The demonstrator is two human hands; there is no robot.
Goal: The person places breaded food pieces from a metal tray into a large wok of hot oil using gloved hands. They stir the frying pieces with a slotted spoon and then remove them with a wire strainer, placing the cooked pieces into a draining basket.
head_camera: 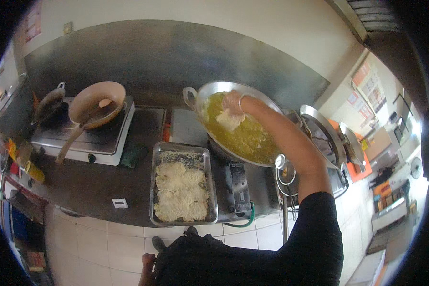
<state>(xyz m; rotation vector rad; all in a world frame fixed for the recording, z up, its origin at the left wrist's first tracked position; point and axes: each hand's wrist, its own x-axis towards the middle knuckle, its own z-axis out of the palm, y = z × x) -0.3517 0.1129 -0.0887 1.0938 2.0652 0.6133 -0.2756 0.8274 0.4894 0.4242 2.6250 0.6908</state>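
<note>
My right hand (233, 103), in what looks like a clear plastic glove, holds a flour-coated piece of food (230, 119) over a large metal wok (220, 86) of yellow oil. The oil (248, 141) bubbles below it. Nearer to me, several breaded pieces (182, 191) lie in a rectangular metal tray (214, 200), with loose coating at its far end. My left hand (149, 260) hangs low beside my body, away from the counter; its fingers look curled, and whether it holds anything cannot be told.
On the left, a frying pan (111, 89) with a wooden-looking handle sits on a white-sided gas stove (109, 143). A small white timer-like device (120, 203) lies near the counter's front edge. The burner's control panel (239, 187) is right of the tray. A metal strainer (287, 178) and more pans (316, 114) stand farther right.
</note>
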